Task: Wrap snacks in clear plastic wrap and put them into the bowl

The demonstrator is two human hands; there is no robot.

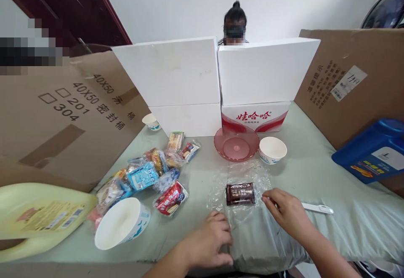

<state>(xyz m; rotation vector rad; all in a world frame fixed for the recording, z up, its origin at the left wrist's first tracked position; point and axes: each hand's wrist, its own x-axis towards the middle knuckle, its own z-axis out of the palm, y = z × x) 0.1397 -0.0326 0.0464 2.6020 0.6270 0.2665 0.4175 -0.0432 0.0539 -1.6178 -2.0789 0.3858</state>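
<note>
Snack pile (148,175) left, bowls (236,145) ahead

Counted things on the pale green cloth-covered surface (315,160)

There are three white paper bowls: one large with blue print at the front left (121,223), one beside the dish (272,149), one small at the back left (151,121). There is one pink clear plastic dish (236,144), one dark brown wrapped snack bar (240,193) on one clear plastic bag (243,177), and one white flat stick-shaped tool (317,208). The pile of mixed colourful snack packets (151,172) has about ten; the exact number I cannot tell. There is one yellow plastic jug (38,217), one blue plastic canister (374,149), two white foam boards (265,69), two brown cardboard sheets (350,84), and two hands.
</note>
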